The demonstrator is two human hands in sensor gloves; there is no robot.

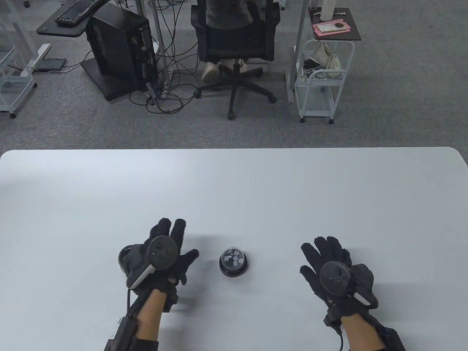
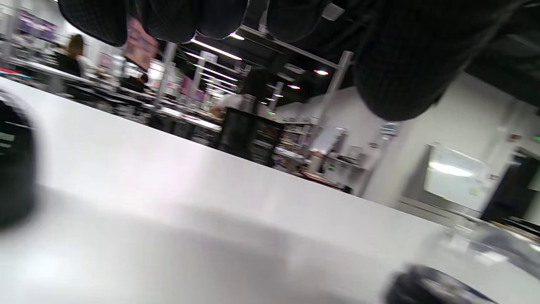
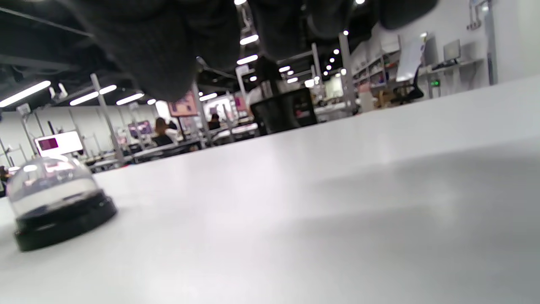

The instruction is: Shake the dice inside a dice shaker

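Currently dice shaker (image 1: 234,262) sits low centre of table (image 1: 234,182), clear dome on black base, dice (image 1: 236,260) inside, between hands, untouched. Left hand (image 1: 161,256) and right hand (image 1: 334,272) spread flat, holding nothing. Risk: careless one-sided grab slides base; dome possibly pops off mid-shake, scattering dice.

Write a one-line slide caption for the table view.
Dice shaker sits untouched on the white table between open left hand and right hand.

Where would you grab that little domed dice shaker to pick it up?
Probably by the black base of the dice shaker, fingers coming down around it from above. It stands upright between the two hands; the clear dome looks smooth and rounded, while the wider base offers a firmer edge.
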